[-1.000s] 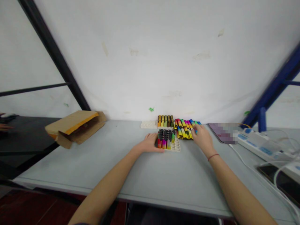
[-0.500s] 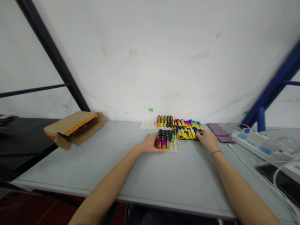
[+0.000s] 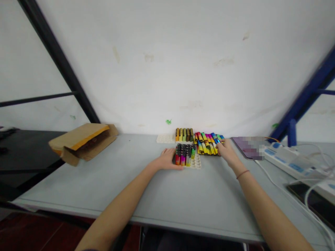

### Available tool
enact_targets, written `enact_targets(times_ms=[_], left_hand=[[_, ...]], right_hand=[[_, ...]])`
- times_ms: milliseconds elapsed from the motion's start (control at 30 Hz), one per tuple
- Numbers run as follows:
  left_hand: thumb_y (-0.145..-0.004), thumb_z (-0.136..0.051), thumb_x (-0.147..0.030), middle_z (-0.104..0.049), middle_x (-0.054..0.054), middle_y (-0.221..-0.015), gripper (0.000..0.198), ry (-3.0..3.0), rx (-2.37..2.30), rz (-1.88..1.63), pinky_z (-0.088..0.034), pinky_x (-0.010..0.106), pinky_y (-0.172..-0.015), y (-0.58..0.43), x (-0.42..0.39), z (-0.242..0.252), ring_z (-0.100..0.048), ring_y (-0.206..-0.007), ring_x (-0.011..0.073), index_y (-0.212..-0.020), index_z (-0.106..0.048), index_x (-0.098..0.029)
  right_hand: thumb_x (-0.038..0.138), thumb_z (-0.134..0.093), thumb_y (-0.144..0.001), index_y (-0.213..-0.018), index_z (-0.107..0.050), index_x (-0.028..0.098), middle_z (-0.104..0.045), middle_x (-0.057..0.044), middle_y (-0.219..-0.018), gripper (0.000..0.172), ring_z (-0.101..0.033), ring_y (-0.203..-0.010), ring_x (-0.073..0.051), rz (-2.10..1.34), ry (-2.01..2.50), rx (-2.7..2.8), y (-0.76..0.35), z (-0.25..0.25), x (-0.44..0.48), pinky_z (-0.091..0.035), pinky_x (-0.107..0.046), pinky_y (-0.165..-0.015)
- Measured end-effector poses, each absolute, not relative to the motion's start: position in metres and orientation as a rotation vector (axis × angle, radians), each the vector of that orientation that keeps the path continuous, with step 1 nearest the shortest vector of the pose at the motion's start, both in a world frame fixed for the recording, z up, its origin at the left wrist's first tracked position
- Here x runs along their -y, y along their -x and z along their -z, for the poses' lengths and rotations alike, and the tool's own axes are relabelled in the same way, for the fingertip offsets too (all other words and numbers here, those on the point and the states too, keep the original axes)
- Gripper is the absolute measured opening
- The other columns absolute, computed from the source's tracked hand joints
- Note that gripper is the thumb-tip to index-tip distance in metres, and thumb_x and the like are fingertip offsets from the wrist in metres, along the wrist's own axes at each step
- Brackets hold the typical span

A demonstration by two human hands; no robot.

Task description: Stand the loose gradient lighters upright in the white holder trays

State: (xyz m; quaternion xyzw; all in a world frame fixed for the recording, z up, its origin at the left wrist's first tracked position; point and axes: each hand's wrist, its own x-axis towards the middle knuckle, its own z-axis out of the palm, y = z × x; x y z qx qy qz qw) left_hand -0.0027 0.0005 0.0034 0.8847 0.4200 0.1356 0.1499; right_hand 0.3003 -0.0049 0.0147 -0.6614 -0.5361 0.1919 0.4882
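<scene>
My left hand (image 3: 166, 160) is wrapped round the left side of a white tray (image 3: 196, 164) with round holes, its thumb along the front edge. Lighters with black tops (image 3: 183, 155) stand upright in the tray, red, magenta, silvery and green, filling its left part. At the right, my right hand (image 3: 227, 152) has its fingers closed on a blue lighter (image 3: 217, 141), partly hidden by the fingertips. Beneath and beside that hand lies a pile of shiny multicoloured lighters (image 3: 206, 148), lying flat in two rows.
Behind stands a group of upright yellow-and-dark lighters (image 3: 184, 135) beside a white holed tray (image 3: 165, 139). An open cardboard box (image 3: 81, 139) lies at the left. At the right are a purple flat item (image 3: 244, 148), a power strip (image 3: 285, 160), cables and a dark phone (image 3: 311, 200).
My right hand has shifted slightly left and up over the pile, and a blue lighter now shows at its fingertips. My left hand stays at the tray.
</scene>
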Motion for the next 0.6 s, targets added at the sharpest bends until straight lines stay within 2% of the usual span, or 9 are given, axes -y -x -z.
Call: enact_targets(times_ms=[67, 133, 300, 400, 500, 600], left_hand=[[-0.064, -0.071, -0.065, -0.053, 0.013, -0.129, 0.088, -2.541, -1.216, -0.382, -0.029, 0.047, -0.107, 0.003, -0.001, -0.003, -0.048, -0.12, 0.0349, -0.133, -0.041, -0.018], [-0.065, -0.071, -0.064, -0.053, 0.012, -0.13, 0.088, -2.548, -1.214, -0.383, -0.029, 0.047, -0.107, 0.003, -0.001, -0.003, -0.047, -0.121, 0.0342, -0.134, -0.041, -0.018], [-0.065, -0.071, -0.065, -0.054, 0.012, -0.127, 0.088, -2.553, -1.202, -0.392, -0.03, 0.047, -0.106, 0.003, -0.002, -0.001, -0.048, -0.119, 0.0344, -0.133, -0.041, -0.018], [-0.064, -0.071, -0.065, -0.053, 0.013, -0.129, 0.09, -2.545, -1.21, -0.399, -0.029, 0.047, -0.106, 0.003, -0.001, -0.002, -0.048, -0.12, 0.0346, -0.135, -0.04, -0.019], [-0.064, -0.071, -0.065, -0.053, 0.013, -0.13, 0.091, -2.539, -1.202, -0.405, -0.03, 0.048, -0.106, 0.003, -0.001, -0.003, -0.048, -0.12, 0.0356, -0.135, -0.04, -0.017], [-0.063, -0.072, -0.063, -0.054, 0.012, -0.13, 0.089, -2.533, -1.196, -0.418, -0.03, 0.048, -0.106, 0.003, -0.001, -0.003, -0.048, -0.12, 0.0355, -0.134, -0.041, -0.019]], right_hand=[[0.042, -0.044, -0.08, -0.086, -0.051, 0.02, -0.064, -0.009, -0.08, 0.024, -0.061, -0.079, -0.025, -0.381, 1.611, 1.396, -0.289, -0.014, 0.007, -0.047, -0.037, -0.071], [0.048, -0.04, -0.083, -0.081, -0.049, 0.022, -0.062, -0.007, -0.075, 0.028, -0.06, -0.076, -0.025, -0.382, 1.529, 1.491, -0.279, -0.013, 0.01, -0.046, -0.037, -0.071], [0.053, -0.038, -0.088, -0.081, -0.039, 0.025, -0.05, 0.004, -0.055, 0.029, -0.052, -0.049, -0.017, -0.626, 1.26, 1.421, -0.259, -0.012, 0.018, -0.043, -0.031, -0.052], [0.061, -0.041, -0.085, -0.075, -0.039, 0.025, -0.042, 0.006, -0.051, 0.038, -0.04, -0.038, -0.011, -0.792, 1.183, 1.252, -0.249, -0.012, 0.021, -0.032, -0.025, -0.038], [0.07, -0.035, -0.082, -0.066, -0.039, 0.023, -0.04, 0.005, -0.046, 0.05, -0.034, -0.034, -0.009, -0.965, 1.177, 1.087, -0.244, -0.011, 0.021, -0.024, -0.023, -0.033], [0.072, -0.032, -0.08, -0.063, -0.037, 0.024, -0.035, 0.006, -0.04, 0.051, -0.03, -0.03, -0.009, -1.099, 1.162, 1.0, -0.242, -0.01, 0.021, -0.02, -0.022, -0.03]])
